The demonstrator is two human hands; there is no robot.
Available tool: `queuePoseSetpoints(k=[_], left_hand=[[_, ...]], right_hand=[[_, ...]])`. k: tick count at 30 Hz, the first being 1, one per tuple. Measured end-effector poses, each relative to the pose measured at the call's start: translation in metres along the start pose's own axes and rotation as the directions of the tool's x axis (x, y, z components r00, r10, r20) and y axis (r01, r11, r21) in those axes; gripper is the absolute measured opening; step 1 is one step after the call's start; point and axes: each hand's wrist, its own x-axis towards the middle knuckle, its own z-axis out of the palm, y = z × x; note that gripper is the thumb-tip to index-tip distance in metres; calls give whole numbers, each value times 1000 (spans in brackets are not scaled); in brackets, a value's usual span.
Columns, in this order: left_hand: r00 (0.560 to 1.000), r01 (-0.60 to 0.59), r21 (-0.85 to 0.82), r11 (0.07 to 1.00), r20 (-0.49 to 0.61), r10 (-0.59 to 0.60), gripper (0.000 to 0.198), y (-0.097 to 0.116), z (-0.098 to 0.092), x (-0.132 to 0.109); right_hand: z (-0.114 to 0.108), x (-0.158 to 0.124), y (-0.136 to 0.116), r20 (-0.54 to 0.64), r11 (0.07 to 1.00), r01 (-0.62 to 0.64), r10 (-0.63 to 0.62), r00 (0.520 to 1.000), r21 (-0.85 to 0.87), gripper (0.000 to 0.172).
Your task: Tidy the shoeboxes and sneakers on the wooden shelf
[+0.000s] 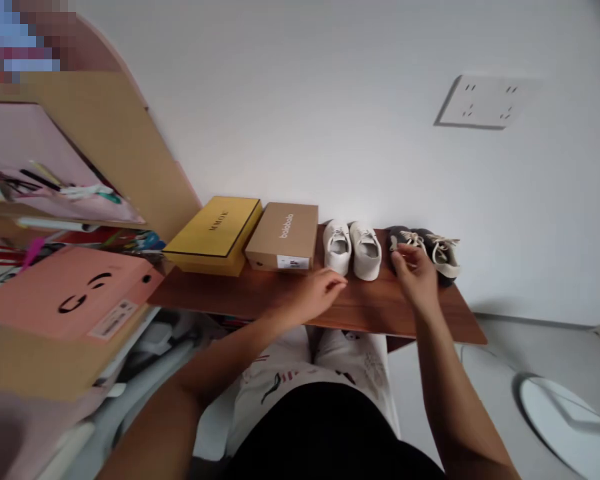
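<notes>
A pair of white shoes (367,257) stands on the dark red-brown shelf board (370,310), toes to the wall. In front of them is my left hand (324,293), its fingers curled together with nothing visible in them. My right hand (417,270) is over the pair of black shoes with pale laces (445,253), covering part of the left one. Its thumb and forefinger are drawn together by that shoe; whether anything is between them I cannot make out. Left of the white shoes lie a brown shoebox (284,233) and a yellow shoebox (215,233), both with lids on.
At the left, a pink box (65,293) rests on a cluttered desk with pens and papers. A wall socket plate (487,101) is at the upper right. On the floor at the lower right is a round white object (565,417).
</notes>
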Motion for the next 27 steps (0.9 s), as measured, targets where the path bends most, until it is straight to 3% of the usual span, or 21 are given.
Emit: queuePoseSetpoints(k=[1,2,3,5,6,7,8,9,11,14,16,17,19,21,22,23,25,27], left_hand=[[984,129,-63,990,-117,-135,22,-14,-26,-16],[932,250,-154,956,-230,-281,26,-28,-52,-31],[837,344,-288,894,-336,-431,29,-43,-77,-43],[533,369,-606,705,-484,-694,33,-73,-124,-61],[375,327,-716,617,-501,-780,33,-86,-145,-67],[250,280,-795,539,-482,-840,32,-97,-166,-69],[160,238,-845,479,-453,-877,31,-106,-184,-69],[100,210,-874,438,-426,-899,31,-114,-201,-67],[54,204,-899,388,-386,-921,32,-124,-225,-57],[79,229,-897,377,-369,-926,31,-131,-239,-41],[136,208,-857,471,-451,-882,30,-132,-240,-36],[167,196,-808,556,-531,-831,31,-132,-238,-36],[232,228,-599,767,-732,-641,35,-130,-236,-42],[341,358,-240,902,-866,-365,41,-127,-235,-52],[422,424,-33,905,-877,-229,43,-125,-234,-57],[519,466,164,870,-846,-118,42,-124,-233,-62],[708,469,463,752,-706,-7,34,-122,-229,-71],[834,420,636,648,-552,1,20,-124,-222,-77]], right_hand=[[31,-19,-15,75,968,-111,96,993,226,41],[63,-38,-29,216,879,-267,194,957,395,43],[95,-55,-42,383,745,-459,292,877,484,45],[153,-77,-62,653,429,-788,449,610,442,44],[177,-81,-69,678,298,-868,542,496,397,45],[197,-80,-74,680,200,-907,606,412,371,49],[212,-75,-78,657,133,-925,668,350,357,54],[224,-67,-80,621,92,-930,720,309,356,57],[238,-52,-83,542,72,-924,791,283,376,58],[249,-40,-87,394,129,-878,857,333,461,48],[250,-42,-92,237,238,-804,876,420,545,49],[249,-45,-96,133,329,-744,864,486,582,55],[245,-52,-103,-114,597,-559,736,667,576,70],[239,-57,-109,-308,881,-289,412,858,375,81],[236,-59,-111,-327,968,-133,198,924,211,83],[235,-61,-113,-278,999,23,-11,961,39,81],[235,-64,-112,-56,926,290,-312,948,-241,69],[240,-68,-106,163,802,447,-418,894,-397,53]])
